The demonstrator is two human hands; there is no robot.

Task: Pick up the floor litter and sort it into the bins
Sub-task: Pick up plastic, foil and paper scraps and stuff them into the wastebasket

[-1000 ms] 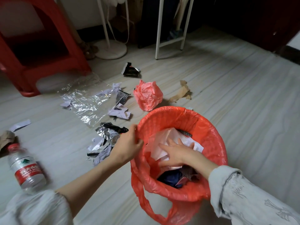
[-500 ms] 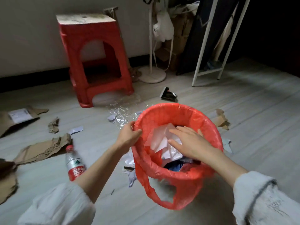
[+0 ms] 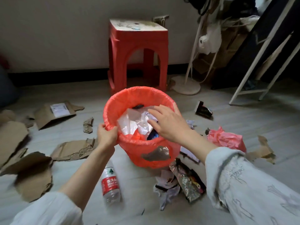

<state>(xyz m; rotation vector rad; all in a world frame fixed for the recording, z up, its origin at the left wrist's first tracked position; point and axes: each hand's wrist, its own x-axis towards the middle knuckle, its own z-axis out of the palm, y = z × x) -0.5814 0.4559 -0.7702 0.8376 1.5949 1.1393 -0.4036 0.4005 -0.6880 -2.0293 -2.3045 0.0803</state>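
**Bin held at the rim, lots of litter only half visible**

The red-lined bin (image 3: pixel 142 127) is gripped at its near-left rim by the left hand (image 3: pixel 106 137), thumb inside, fingers curled over the liner. The right hand (image 3: pixel 168 124) is spread loosely over the bin's mouth, fingers relaxed, nothing held; whether the crumpled white paper (image 3: pixel 134 120) below is actually touched can't be told. Something dark blue is mostly hidden under that hand.

A water bottle (image 3: pixel 110 187) is lying on the floor (image 3: pixel 243 114) just in front of the bin, its cap end covered by the bin. Torn cardboard (image 3: pixel 73 149) is scattered across the left side of the floor, some pieces blurred and cut off at the frame edge. Foil wrappers (image 3: pixel 186 181) are piled to the near right, partly covered by the right sleeve. A crumpled pink bag (image 3: pixel 225 140) is seen right of the bin. A red stool (image 3: pixel 138 54) is stood behind, by the wall.
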